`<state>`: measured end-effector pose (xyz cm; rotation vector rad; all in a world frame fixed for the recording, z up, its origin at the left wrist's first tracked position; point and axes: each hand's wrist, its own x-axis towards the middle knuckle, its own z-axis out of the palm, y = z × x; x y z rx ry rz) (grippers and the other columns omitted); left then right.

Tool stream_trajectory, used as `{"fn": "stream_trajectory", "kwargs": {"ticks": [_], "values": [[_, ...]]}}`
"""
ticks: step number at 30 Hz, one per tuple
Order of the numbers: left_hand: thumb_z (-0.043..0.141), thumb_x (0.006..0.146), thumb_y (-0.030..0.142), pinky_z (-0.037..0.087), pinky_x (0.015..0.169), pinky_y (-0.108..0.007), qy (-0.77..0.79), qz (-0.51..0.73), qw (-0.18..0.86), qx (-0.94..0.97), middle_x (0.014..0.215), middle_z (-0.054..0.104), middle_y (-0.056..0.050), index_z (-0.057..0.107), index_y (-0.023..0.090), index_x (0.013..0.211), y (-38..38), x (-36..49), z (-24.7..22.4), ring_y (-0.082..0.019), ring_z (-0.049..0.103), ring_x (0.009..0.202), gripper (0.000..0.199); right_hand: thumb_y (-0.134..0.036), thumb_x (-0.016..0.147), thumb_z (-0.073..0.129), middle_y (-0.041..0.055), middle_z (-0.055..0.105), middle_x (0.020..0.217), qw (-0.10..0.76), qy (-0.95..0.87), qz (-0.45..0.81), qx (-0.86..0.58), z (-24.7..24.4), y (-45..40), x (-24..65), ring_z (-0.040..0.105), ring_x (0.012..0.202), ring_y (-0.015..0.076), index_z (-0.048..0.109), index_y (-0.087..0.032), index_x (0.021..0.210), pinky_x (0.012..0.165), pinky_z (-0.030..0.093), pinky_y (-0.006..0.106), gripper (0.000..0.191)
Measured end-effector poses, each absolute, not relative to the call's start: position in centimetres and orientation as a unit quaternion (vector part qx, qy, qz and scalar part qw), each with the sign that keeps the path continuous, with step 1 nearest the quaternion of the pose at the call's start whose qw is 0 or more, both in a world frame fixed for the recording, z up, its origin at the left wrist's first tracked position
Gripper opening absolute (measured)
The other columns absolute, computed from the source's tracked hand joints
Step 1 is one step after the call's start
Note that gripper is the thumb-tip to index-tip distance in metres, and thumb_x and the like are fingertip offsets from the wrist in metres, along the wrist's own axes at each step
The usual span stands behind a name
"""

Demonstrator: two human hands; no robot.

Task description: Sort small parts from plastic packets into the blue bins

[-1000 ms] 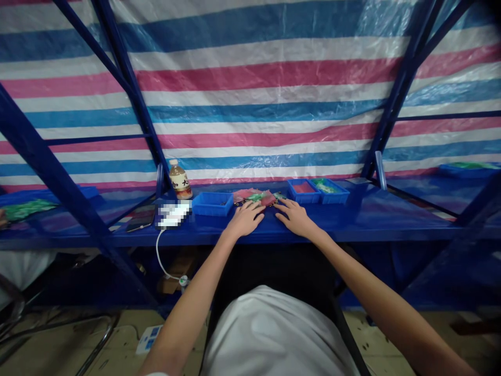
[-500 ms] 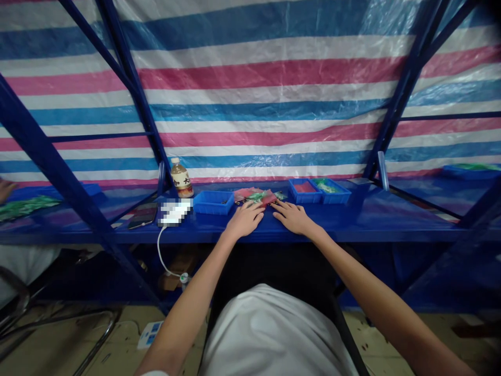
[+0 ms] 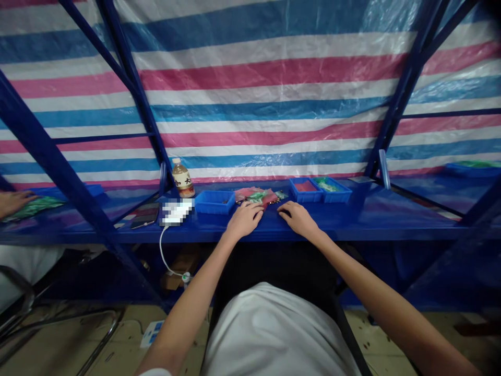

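Observation:
My left hand (image 3: pixel 245 218) rests at the near edge of a small pile of red and green pieces (image 3: pixel 256 196), its fingers stretched out onto it. The pieces look like thin plastic bags or sheets, with tiny dark bits among them. To the right of the pile, my right hand (image 3: pixel 298 218) lies on the blue table with fingers apart and a little bent, holding nothing. A blue tray (image 3: pixel 214 209) with a few small dark bits stands left of the pile. On the right are a blue tray with red pieces (image 3: pixel 304 187) and another with green pieces (image 3: pixel 330 187).
A drink bottle (image 3: pixel 182 180), a blurred white object with a cable (image 3: pixel 176 211) and a phone (image 3: pixel 144 218) stand or lie at the left. Blue metal posts (image 3: pixel 146 99) frame the table (image 3: pixel 376 219). A co-worker's hand (image 3: pixel 15 202) is at the far left near green pieces.
My right hand has drawn back from the pile toward the right, its fingers more bent. My left hand stays at the pile. The co-worker's hand has come further into view.

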<state>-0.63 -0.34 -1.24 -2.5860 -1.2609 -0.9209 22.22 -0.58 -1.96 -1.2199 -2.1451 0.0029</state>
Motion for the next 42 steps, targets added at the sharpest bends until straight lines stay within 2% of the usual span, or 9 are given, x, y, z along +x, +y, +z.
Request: {"fn": "stream_trajectory", "kwargs": {"ticks": [6,12,18,21,27,32,34,38,42], "values": [[0.041,0.096,0.034,0.037,0.104,-0.039,-0.416,-0.316,0.053,-0.851,0.124,0.065,-0.003,0.070,0.026,0.111,-0.4,-0.6,-1.2,-0.025,0.051,0.115,0.034,-0.021,0.089,0.054,0.0063,0.062,0.091,0.340,-0.815,0.007,-0.469,-1.8,-0.3,22.4,0.057,0.089,0.0202,0.069,-0.021,0.092,0.086,0.042,0.032,0.015],[0.044,0.096,0.036,0.039,0.102,-0.039,-0.409,-0.339,0.041,-0.846,0.121,0.066,-0.004,0.072,0.025,0.108,-0.5,-0.6,-1.3,-0.025,0.053,0.112,0.032,-0.022,0.087,0.057,0.0051,0.061,0.083,0.353,-0.793,0.005,-0.496,-2.0,-0.1,22.5,0.055,0.079,0.0194,0.067,-0.019,0.099,0.078,0.041,0.031,0.016],[0.037,0.099,0.033,0.037,0.102,-0.038,-0.424,-0.291,0.070,-0.855,0.123,0.065,-0.001,0.070,0.024,0.110,-0.8,-0.6,-1.0,-0.024,0.051,0.112,0.037,-0.021,0.087,0.057,0.0029,0.062,0.075,0.345,-0.773,-0.010,-0.533,-2.0,-0.2,22.5,0.055,0.072,0.0174,0.067,-0.018,0.093,0.076,0.039,0.030,0.011],[0.036,0.099,0.032,0.038,0.102,-0.037,-0.427,-0.285,0.076,-0.854,0.122,0.065,-0.001,0.069,0.023,0.112,-0.8,-0.6,-1.0,-0.023,0.051,0.111,0.037,-0.019,0.086,0.058,0.0019,0.062,0.073,0.354,-0.767,-0.006,-0.535,-1.9,-0.2,22.5,0.055,0.072,0.0174,0.066,-0.018,0.096,0.074,0.039,0.029,0.013],[0.042,0.098,0.035,0.037,0.104,-0.037,-0.406,-0.313,0.074,-0.855,0.122,0.064,-0.004,0.065,0.023,0.119,-0.9,-0.5,-0.9,-0.023,0.049,0.114,0.033,-0.019,0.084,0.057,0.0005,0.062,0.070,0.436,-0.723,0.041,-0.534,-1.6,-0.4,22.6,0.057,0.070,0.0176,0.062,-0.016,0.107,0.069,0.041,0.028,0.023],[0.058,0.090,0.039,0.038,0.104,-0.037,-0.363,-0.346,0.018,-0.865,0.117,0.064,-0.005,0.061,0.024,0.122,-1.2,0.5,-0.7,-0.024,0.049,0.116,0.036,-0.025,0.087,0.055,0.0017,0.065,0.079,0.497,-0.742,0.097,-0.438,-1.3,-1.0,21.7,0.058,0.071,0.0162,0.060,-0.018,0.115,0.070,0.045,0.028,0.030],[0.062,0.088,0.037,0.039,0.101,-0.036,-0.345,-0.356,-0.007,-0.869,0.115,0.065,-0.005,0.062,0.022,0.118,-1.1,1.0,-0.8,-0.023,0.052,0.113,0.033,-0.027,0.087,0.055,0.0014,0.066,0.082,0.486,-0.764,0.145,-0.399,-1.2,-1.4,21.2,0.059,0.070,0.0154,0.058,-0.020,0.120,0.069,0.046,0.028,0.034],[0.060,0.090,0.032,0.044,0.086,-0.032,-0.343,-0.354,-0.040,-0.869,0.095,0.069,-0.003,0.066,0.021,0.096,-0.9,1.3,-1.1,-0.021,0.059,0.095,0.014,-0.028,0.087,0.056,0.0011,0.069,0.086,0.455,-0.787,0.208,-0.361,-1.2,-1.9,20.4,0.061,0.073,0.0157,0.054,-0.022,0.125,0.072,0.048,0.029,0.038],[0.062,0.088,0.031,0.043,0.079,-0.030,-0.343,-0.361,-0.061,-0.865,0.088,0.069,-0.001,0.067,0.021,0.088,-1.1,1.1,-1.0,-0.020,0.061,0.088,0.011,-0.030,0.086,0.057,0.0014,0.069,0.086,0.450,-0.785,0.227,-0.360,-1.4,-1.8,20.5,0.063,0.075,0.0167,0.054,-0.022,0.125,0.075,0.049,0.030,0.039]]}}
